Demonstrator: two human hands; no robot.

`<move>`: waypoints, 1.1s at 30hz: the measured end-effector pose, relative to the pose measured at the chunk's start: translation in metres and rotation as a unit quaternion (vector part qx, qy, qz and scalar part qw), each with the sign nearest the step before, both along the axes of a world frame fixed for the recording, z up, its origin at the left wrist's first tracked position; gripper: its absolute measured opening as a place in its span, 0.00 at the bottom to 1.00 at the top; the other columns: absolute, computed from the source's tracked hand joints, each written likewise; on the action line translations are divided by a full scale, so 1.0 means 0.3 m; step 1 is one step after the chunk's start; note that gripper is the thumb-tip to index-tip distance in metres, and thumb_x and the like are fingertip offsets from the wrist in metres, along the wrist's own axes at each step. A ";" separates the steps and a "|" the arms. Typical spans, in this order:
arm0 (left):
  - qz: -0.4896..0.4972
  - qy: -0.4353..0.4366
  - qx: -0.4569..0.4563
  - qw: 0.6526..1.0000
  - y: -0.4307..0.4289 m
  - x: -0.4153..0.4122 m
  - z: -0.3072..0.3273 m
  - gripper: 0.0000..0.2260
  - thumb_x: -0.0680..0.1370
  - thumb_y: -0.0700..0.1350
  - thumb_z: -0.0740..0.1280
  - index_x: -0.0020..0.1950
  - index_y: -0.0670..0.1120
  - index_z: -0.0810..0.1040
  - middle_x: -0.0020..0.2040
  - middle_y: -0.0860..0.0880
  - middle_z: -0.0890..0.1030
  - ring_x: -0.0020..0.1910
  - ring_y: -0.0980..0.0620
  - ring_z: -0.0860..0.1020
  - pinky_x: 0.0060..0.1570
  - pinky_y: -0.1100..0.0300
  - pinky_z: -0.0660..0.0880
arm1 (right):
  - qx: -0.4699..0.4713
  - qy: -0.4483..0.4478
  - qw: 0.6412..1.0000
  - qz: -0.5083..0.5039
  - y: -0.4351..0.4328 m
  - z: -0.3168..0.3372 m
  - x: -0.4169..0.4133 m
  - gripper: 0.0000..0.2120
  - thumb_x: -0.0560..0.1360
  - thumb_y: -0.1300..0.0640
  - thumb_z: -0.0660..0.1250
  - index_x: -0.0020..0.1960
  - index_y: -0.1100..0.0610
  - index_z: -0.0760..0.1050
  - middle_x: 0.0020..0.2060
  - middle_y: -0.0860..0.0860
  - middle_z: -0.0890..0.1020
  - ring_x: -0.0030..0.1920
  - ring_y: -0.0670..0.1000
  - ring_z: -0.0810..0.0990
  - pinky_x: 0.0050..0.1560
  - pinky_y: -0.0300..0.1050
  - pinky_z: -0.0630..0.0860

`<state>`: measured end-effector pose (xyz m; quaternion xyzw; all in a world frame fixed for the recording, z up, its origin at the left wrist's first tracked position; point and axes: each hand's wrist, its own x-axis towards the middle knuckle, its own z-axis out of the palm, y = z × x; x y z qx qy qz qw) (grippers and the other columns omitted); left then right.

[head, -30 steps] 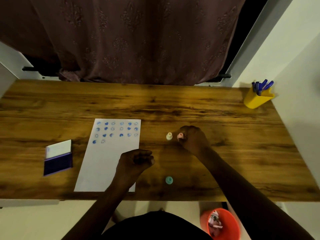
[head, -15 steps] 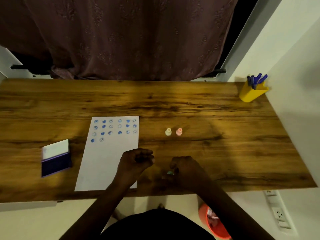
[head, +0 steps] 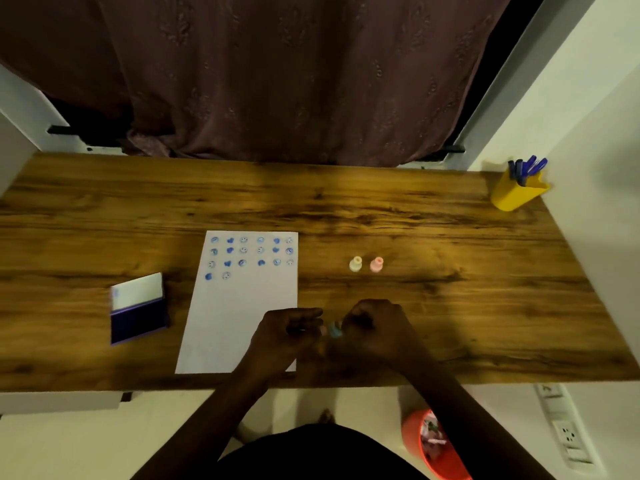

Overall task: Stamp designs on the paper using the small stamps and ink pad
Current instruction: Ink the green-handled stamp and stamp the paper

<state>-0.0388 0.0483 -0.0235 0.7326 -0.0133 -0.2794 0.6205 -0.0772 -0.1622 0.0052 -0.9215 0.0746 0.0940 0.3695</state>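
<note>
A white paper (head: 239, 317) lies on the wooden table (head: 450, 306), with rows of blue stamped designs across its top. An open ink pad (head: 138, 308) with a dark blue pad sits to its left. A cream stamp (head: 355, 264) and a pink stamp (head: 376, 264) stand upright right of the paper. My right hand (head: 375, 332) grips a small teal stamp (head: 335, 330) just off the paper's right edge. My left hand (head: 289, 332) is curled over the paper's lower right corner, its fingertips almost touching the teal stamp.
A yellow cup (head: 517, 194) holding blue pens stands at the table's far right corner by the wall. An orange bin (head: 434, 445) sits on the floor below the table's front edge. A dark curtain hangs behind the table.
My right hand left the pink stamp standing by the cream one, came down to the teal stamp near the front edge and picked it up, bringing it toward my left hand.
</note>
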 end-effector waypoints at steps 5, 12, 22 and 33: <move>0.051 0.000 -0.079 0.996 0.108 0.003 0.013 0.14 0.72 0.40 0.79 0.55 0.54 0.88 0.53 0.46 0.89 0.55 0.43 0.87 0.58 0.41 0.83 | 0.259 0.102 0.955 -0.098 0.139 0.050 0.049 0.06 0.75 0.55 0.75 0.44 0.58 0.85 0.33 0.52 0.84 0.32 0.45 0.81 0.34 0.39 0.74; 0.110 -0.065 -0.098 0.987 0.310 0.022 0.042 0.16 0.70 0.36 0.79 0.51 0.55 0.89 0.51 0.47 0.90 0.53 0.45 0.88 0.53 0.49 0.84 | 0.330 0.147 0.929 -0.081 0.363 0.072 0.105 0.11 0.77 0.49 0.72 0.49 0.57 0.86 0.41 0.55 0.88 0.37 0.48 0.83 0.38 0.38 0.78; 0.260 -0.034 -0.086 0.961 0.708 0.027 0.027 0.07 0.73 0.40 0.77 0.47 0.52 0.88 0.48 0.44 0.89 0.48 0.42 0.88 0.52 0.46 0.84 | 0.180 0.026 0.982 0.052 0.699 0.026 0.269 0.10 0.71 0.53 0.79 0.51 0.46 0.84 0.46 0.38 0.86 0.49 0.37 0.84 0.46 0.28 0.79; 0.398 -0.037 -0.064 0.914 1.135 -0.003 -0.033 0.10 0.76 0.36 0.75 0.57 0.40 0.86 0.48 0.41 0.89 0.49 0.42 0.88 0.52 0.50 0.83 | -0.122 -0.030 0.949 0.290 1.119 -0.090 0.389 0.18 0.79 0.47 0.68 0.64 0.56 0.76 0.64 0.55 0.81 0.66 0.55 0.79 0.65 0.47 0.78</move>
